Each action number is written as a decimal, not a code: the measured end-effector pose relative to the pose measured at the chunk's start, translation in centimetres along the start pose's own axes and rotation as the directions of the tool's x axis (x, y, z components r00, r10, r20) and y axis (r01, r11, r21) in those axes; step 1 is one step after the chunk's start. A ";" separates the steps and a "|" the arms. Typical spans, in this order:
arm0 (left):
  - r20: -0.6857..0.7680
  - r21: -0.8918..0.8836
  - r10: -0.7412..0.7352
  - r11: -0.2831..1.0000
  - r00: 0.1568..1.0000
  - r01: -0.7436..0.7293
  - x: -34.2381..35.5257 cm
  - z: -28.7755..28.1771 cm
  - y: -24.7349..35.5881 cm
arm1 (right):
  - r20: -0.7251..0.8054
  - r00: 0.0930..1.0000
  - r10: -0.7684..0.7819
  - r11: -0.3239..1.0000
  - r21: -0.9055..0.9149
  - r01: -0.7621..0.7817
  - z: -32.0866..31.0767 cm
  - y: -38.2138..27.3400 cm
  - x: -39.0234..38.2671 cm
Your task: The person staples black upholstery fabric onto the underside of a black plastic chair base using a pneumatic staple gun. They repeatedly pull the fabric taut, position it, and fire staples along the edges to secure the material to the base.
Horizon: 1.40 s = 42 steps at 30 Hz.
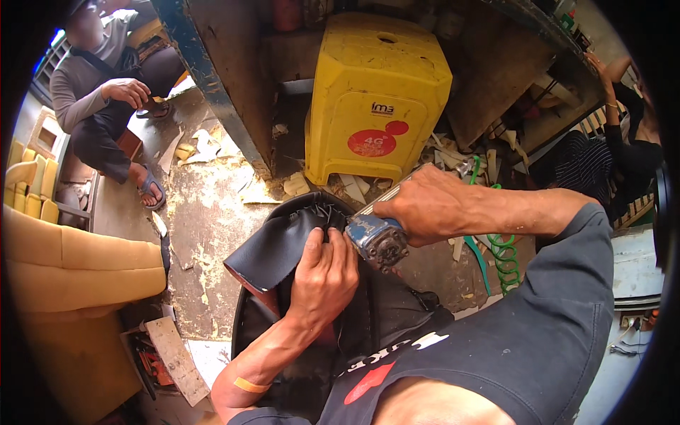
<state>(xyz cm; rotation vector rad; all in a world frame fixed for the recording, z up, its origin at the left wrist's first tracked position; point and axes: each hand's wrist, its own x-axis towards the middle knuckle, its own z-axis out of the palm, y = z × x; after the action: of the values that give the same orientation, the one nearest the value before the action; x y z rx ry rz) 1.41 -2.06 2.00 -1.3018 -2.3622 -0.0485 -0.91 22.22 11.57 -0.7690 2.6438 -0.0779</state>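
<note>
1. L hand [322,283]: fingers bent, gripping the gathered edge of a black leatherette cover [265,248] at the fingertips; back of hand faces the cam.
2. R hand [428,205]: closed round a blue-and-silver staple gun [375,239], blue head just beside the L fingertips. Contact btw. gun nose and cover: cannot tell, hidden.
3. Cover loc.: in front of the wearer's torso, over the far end of a rounded black shell [244,319]. Pleats bunched at the L fingertips; loose flap hangs to the L, reddish-brown underside partly visible.
4. Green coiled hose [504,258]: below R forearm, nr. the floor [205,248]. Hose-to-gun connection not visible.
5. Yellow plastic stool [382,85]: upright on floor, beyond the shell; red round markings on side.
6. Off-white scraps [205,145]: scattered on floor, L and R of stool.
7. L side: tan padded cushion [85,265]; nr. its lower end, a worn wooden board [176,360], tilted.
8. Others: seated co-worker [92,106] upper L, sandals on; second person [627,142], dark clothing, far R, partly cut off.
</note>
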 end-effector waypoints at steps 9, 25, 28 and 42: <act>0.053 -0.028 -0.102 0.994 0.993 0.104 -0.5 -0.6 0.6 | -0.299 0.935 0.192 0.709 0.700 0.079 7.6 3.3 -6.6; -0.099 -0.167 -0.548 0.832 0.830 0.530 1.6 1.6 5.7 | -0.475 0.877 0.069 0.802 0.550 0.235 9.6 4.2 -5.7; -0.146 -0.211 -0.572 0.815 0.807 0.539 1.5 1.8 6.0 | -0.424 0.906 0.009 0.869 0.452 0.203 8.1 3.9 -4.9; -0.141 -0.225 -0.616 0.782 0.775 0.581 1.2 2.6 5.3 | -0.228 0.965 -0.131 0.974 0.152 0.168 4.7 3.7 -1.8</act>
<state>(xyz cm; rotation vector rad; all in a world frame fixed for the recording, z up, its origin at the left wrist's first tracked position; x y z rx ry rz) 4.21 2.49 -0.80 -0.5068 -2.5250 -0.5661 0.39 26.57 7.25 -0.9478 2.7297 -0.4481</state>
